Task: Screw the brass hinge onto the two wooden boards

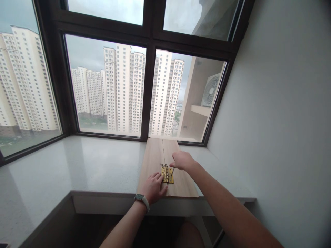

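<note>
A brass-coloured hinge lies opened flat across the seam between two pale wooden boards. My left hand rests on the left board with its fingers stretched out, the fingertips touching the hinge's left leaf. It wears a watch at the wrist. Over the right leaf, my right hand is closed, and a thin metal shaft points down from its fingers to the hinge. Whether that shaft is a small driver or a screw is too small to tell. Several small dark screws lie at the hinge's upper edge.
The boards lie on a white stone windowsill, reaching from its front edge to the dark window frame. A plain wall rises on the right. Below the sill's edge is a dark recess.
</note>
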`<state>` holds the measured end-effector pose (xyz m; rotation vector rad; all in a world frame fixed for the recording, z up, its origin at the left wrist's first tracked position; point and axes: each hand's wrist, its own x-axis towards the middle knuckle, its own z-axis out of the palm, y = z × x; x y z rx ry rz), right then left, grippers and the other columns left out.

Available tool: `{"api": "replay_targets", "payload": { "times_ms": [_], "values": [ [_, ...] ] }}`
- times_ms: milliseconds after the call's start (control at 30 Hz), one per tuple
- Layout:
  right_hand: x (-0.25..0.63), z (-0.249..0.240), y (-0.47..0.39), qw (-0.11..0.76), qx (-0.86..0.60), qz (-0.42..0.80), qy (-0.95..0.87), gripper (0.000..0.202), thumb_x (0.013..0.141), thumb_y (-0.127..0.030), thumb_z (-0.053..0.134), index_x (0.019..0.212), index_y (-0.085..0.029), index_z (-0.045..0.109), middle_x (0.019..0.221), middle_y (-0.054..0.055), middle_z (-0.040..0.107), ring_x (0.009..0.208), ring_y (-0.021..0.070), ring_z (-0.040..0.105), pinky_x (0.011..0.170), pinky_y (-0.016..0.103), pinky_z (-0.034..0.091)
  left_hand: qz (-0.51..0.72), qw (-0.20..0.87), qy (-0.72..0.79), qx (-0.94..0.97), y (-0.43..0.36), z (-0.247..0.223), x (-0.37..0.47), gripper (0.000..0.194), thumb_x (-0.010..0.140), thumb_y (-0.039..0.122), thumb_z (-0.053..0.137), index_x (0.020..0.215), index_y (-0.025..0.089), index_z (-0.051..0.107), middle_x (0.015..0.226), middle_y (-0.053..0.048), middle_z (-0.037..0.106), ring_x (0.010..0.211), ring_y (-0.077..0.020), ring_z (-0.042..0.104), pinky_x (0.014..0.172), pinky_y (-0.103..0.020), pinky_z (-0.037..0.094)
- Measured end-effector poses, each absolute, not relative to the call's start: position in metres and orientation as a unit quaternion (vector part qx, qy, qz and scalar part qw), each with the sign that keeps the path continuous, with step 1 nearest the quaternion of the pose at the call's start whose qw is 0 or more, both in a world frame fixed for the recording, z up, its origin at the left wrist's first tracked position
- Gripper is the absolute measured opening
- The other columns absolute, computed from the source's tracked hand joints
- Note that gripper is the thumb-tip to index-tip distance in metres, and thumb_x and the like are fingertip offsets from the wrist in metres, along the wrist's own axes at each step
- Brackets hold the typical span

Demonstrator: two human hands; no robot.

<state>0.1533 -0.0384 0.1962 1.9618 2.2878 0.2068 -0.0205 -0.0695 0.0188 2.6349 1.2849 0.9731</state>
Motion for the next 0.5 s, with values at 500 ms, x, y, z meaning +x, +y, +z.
{"api": "replay_targets", "payload": {
  "times_ms": [500],
  "values": [
    [0.151,0.186,-0.035,0.034,0.690,0.107,0.715,0.042,0.098,-0.044,0.041,0.109,-0.018,0.072,0.107,0.017,0.073,0.099,0.0274,0.069,0.082,0.037,0.050,0.304,-0.038,0.404,0.862,-0.064,0.005,-0.018,0.048,0.096,0.041,0.046,0.136,0.015,0.053,0.135,-0.015,0.058,0.130,-0.0310,0.049,0.109,-0.048,0.041]
  ]
}}
